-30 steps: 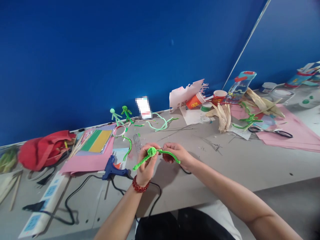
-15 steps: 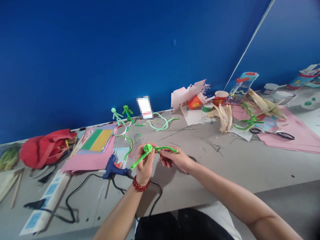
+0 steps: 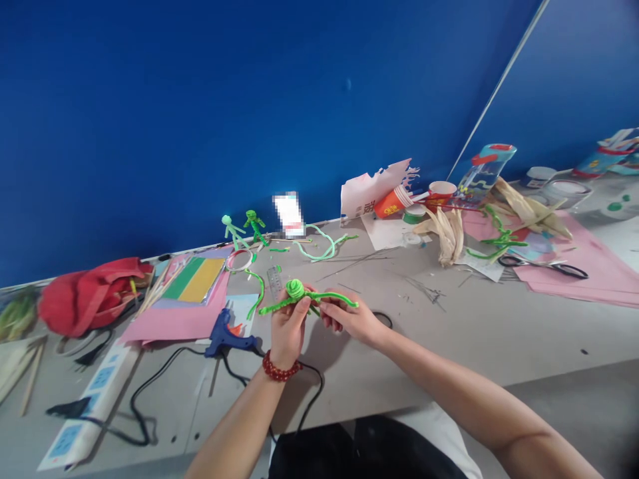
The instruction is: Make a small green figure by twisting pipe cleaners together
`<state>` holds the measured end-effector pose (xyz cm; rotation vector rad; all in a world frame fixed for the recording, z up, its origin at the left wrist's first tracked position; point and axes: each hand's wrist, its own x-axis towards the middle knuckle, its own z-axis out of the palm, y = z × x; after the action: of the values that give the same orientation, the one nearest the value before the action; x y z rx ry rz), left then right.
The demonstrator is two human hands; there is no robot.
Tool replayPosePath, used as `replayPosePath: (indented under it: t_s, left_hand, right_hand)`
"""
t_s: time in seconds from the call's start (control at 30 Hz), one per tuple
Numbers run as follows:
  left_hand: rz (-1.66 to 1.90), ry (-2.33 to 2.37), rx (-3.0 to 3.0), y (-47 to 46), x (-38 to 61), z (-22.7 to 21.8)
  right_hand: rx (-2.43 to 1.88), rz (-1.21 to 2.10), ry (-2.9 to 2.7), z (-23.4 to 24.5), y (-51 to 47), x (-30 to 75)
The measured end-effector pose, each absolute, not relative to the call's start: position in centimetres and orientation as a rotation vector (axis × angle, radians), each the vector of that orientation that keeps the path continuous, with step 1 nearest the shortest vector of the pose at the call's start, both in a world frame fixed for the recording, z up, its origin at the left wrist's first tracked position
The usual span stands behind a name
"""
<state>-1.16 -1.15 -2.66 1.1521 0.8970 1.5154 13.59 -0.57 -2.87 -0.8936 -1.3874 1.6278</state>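
Note:
A bright green pipe-cleaner piece (image 3: 295, 290) with a coiled round head and two long ends is held up over the grey table (image 3: 449, 332). My left hand (image 3: 288, 327), with a red bead bracelet at the wrist, pinches it just under the coil. My right hand (image 3: 349, 318) pinches the end that sticks out to the right. Both hands are closed on it. Two finished green pipe-cleaner figures (image 3: 243, 230) stand at the blue wall behind.
A blue glue gun (image 3: 224, 336) with a black cord lies just left of my hands, beside pink and coloured paper (image 3: 184, 293) and a red bag (image 3: 90, 293). Paper cups (image 3: 414, 196), dried husks (image 3: 446, 233), scissors (image 3: 544, 265) and pink sheets crowd the right.
The pipe-cleaner piece has turned in my fingers: its left end swung up from pointing down-left to nearly level, and the coil now sits higher.

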Motion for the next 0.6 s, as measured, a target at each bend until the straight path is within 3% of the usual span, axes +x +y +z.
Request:
replayPosePath:
  t_s: [0.2,0.6]
  left_hand:
    - [1.418,0.828,1.066,-1.1,-0.9,-2.3]
    - [1.55,1.008,1.081,-1.1,-1.4,-3.5]
  right_hand:
    - [-0.893,1.683,-1.359,-2.6,-0.5,13.6]
    - [-0.854,1.756,-1.441,-3.2,-0.3,13.3]
